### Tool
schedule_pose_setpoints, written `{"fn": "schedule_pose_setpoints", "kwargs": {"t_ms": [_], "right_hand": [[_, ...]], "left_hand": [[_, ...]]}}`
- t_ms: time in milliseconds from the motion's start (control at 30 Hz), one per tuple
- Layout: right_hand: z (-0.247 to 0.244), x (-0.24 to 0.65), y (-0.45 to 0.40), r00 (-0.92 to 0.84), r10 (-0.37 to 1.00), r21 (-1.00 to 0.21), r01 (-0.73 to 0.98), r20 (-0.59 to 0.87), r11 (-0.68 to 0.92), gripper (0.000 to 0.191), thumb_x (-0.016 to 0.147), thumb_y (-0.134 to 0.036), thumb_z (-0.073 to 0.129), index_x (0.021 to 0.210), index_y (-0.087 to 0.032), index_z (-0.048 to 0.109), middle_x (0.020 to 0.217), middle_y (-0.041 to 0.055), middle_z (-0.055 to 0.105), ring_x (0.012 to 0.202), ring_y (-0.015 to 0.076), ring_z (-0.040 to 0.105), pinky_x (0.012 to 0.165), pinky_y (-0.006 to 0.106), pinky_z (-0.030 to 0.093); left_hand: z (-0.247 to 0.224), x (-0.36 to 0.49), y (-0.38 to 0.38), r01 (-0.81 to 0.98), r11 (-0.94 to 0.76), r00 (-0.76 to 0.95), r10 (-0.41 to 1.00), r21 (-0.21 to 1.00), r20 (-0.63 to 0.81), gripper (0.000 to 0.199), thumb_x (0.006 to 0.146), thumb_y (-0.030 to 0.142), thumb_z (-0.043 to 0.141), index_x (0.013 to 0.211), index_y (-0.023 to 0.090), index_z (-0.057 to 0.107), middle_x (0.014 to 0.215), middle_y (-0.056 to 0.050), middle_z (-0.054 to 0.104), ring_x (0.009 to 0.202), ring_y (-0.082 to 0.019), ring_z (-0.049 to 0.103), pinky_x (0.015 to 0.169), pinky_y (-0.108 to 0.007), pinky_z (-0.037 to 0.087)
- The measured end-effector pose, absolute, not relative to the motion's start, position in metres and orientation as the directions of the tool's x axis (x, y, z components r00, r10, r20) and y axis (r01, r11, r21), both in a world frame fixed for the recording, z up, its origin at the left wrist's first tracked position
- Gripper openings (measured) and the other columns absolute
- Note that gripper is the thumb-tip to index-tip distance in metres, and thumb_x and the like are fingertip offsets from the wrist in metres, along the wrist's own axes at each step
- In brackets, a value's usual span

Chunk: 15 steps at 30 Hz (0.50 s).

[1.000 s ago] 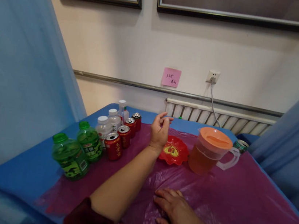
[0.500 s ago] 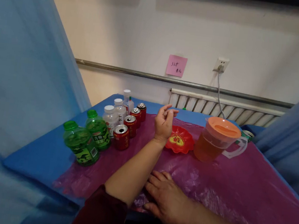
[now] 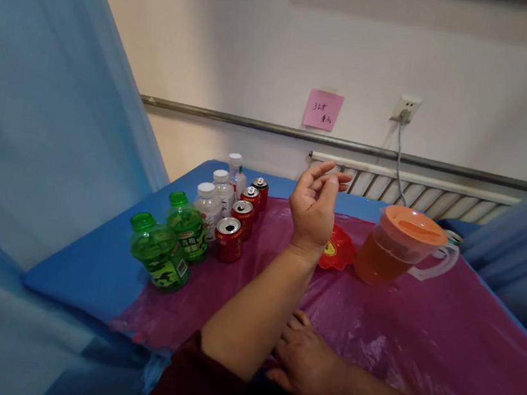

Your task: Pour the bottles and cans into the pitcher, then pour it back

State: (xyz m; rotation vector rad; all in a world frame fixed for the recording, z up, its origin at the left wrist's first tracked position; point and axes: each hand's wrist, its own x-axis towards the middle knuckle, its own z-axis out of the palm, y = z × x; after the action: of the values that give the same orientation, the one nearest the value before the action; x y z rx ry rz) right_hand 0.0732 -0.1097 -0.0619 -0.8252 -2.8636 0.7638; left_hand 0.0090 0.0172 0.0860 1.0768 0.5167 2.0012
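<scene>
My left hand [image 3: 314, 211] is raised above the table, palm turned up and fingers apart, holding nothing. Behind it, partly covered, lies a red scalloped plate [image 3: 340, 251] with a yellow emblem. My right hand [image 3: 307, 359] rests flat on the purple plastic sheet [image 3: 397, 364] by the near edge, its fingers partly hidden behind my left forearm. To the left stand several red drink cans [image 3: 228, 245], the nearest with an open top. A pitcher [image 3: 387, 253] of amber liquid with an orange lid stands right of the plate.
Two green bottles [image 3: 163, 259] and three white-capped bottles [image 3: 208, 206] line the left of the blue table [image 3: 90, 259]. Behind the pitcher handle, another can [image 3: 455, 237] shows in part. Blue curtains [image 3: 62, 100] hang on both sides; a radiator [image 3: 466, 208] runs along the wall.
My left hand has risen and shifted right, now covering more of the red plate. My right hand stays on the sheet. The whole view has shifted slightly.
</scene>
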Motion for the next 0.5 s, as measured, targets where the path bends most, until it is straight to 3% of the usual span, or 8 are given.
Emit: {"fn": "schedule_pose_setpoints", "kwargs": {"t_ms": [167, 300, 400, 500], "right_hand": [[-0.063, 0.071, -0.109, -0.857, 0.509, -0.505, 0.475, -0.081, 0.72, 0.075, 0.093, -0.047, 0.062, 0.158, -0.023, 0.034, 0.164, 0.0129, 0.036, 0.149, 0.035, 0.028, 0.12, 0.057, 0.02], [-0.062, 0.068, -0.108, -0.848, 0.52, -0.515, 0.493, -0.105, 0.701, 0.077, 0.092, -0.044, 0.063, 0.159, -0.024, 0.032, 0.166, 0.0137, 0.031, 0.15, 0.0366, 0.028, 0.12, 0.06, 0.02], [-0.056, 0.07, -0.11, -0.848, 0.517, -0.528, 0.494, -0.116, 0.691, 0.079, 0.09, -0.046, 0.066, 0.159, -0.024, 0.033, 0.165, 0.0156, 0.032, 0.15, 0.0383, 0.028, 0.12, 0.061, 0.02], [-0.042, 0.076, -0.113, -0.869, 0.49, -0.562, 0.442, -0.073, 0.699, 0.079, 0.089, -0.05, 0.067, 0.157, -0.025, 0.036, 0.162, 0.0156, 0.038, 0.149, 0.0369, 0.032, 0.12, 0.06, 0.022]], "left_hand": [[0.095, -0.017, -0.007, -0.323, -0.582, -0.198, 0.813, 0.746, 0.548, 0.015, 0.093, 0.026, 0.064, 0.106, 0.019, 0.065, 0.089, -0.003, 0.077, 0.081, -0.016, 0.073, 0.085, -0.035, 0.058], [0.077, -0.052, -0.039, -0.156, -0.507, -0.078, 0.862, 0.848, 0.501, 0.018, 0.091, 0.027, 0.065, 0.107, 0.02, 0.067, 0.09, -0.005, 0.079, 0.083, -0.018, 0.074, 0.082, -0.034, 0.059], [0.043, -0.085, -0.07, 0.11, -0.457, 0.046, 0.889, 0.883, 0.455, 0.02, 0.09, 0.023, 0.063, 0.109, 0.021, 0.068, 0.093, -0.006, 0.079, 0.088, -0.02, 0.075, 0.086, -0.034, 0.059], [0.004, -0.121, -0.1, 0.493, -0.416, 0.188, 0.908, 0.764, 0.374, 0.027, 0.089, 0.023, 0.061, 0.115, 0.024, 0.068, 0.105, -0.006, 0.079, 0.097, -0.022, 0.073, 0.092, -0.038, 0.058]]}}
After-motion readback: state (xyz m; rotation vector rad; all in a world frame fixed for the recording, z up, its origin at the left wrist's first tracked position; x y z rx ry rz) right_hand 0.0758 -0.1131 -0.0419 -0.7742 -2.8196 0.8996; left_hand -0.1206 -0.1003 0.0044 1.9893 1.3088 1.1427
